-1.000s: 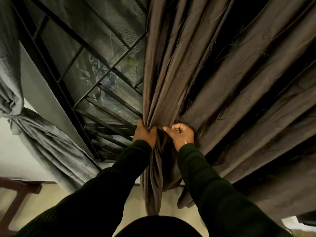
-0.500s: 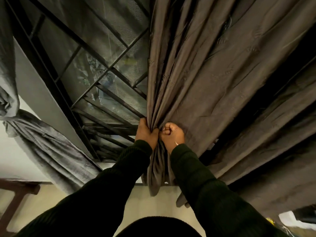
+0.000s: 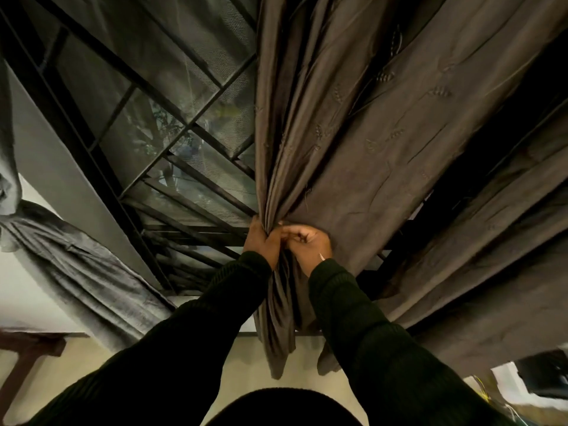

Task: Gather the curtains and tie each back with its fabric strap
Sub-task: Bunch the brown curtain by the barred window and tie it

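Hands, left (image 3: 261, 241) and right (image 3: 309, 242), both clutch bunched brown curtain (image 3: 353, 142); no writing readable.

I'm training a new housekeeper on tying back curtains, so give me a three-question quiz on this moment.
1. True or false: both hands grip the brown curtain.
2. Which curtain already hangs bunched and gathered? A) the grey curtain at far left B) the brown curtain C) neither
3. Fill in: between the two curtains the uncovered ______ shows its dark bars.

Key:
1. True. The left hand and the right hand clutch its gathered folds side by side.
2. A.
3. Window.
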